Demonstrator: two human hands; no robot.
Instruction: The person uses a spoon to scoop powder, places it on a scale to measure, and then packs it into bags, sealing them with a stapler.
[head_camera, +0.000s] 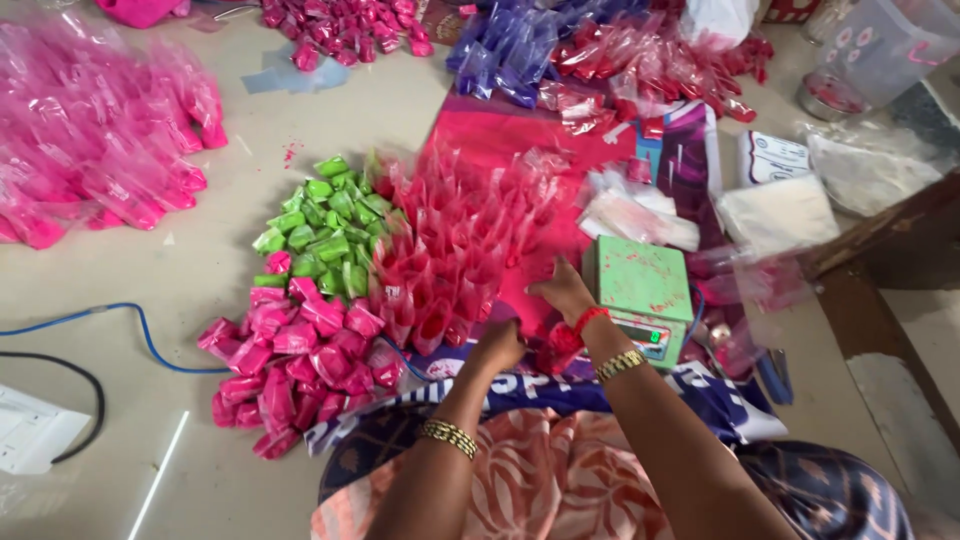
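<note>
My left hand (497, 347) is curled shut at the near edge of a cluster of clear packets of red powder (455, 245) that stand upright on a printed sheet; what it grips is hidden. My right hand (563, 290) reaches over the same cluster's right edge, fingers bent down onto the packets, just left of a small green weighing scale (640, 285). Both wrists wear gold bangles, and the right one also has a red thread.
Green packets (320, 225) and sealed pink packets (300, 360) lie to the left. A big pile of pink bags (95, 140) fills the far left. Blue packets (505, 50) and red packets (650, 65) lie beyond. A blue cable (140, 325) and a black cable (90, 385) cross the floor.
</note>
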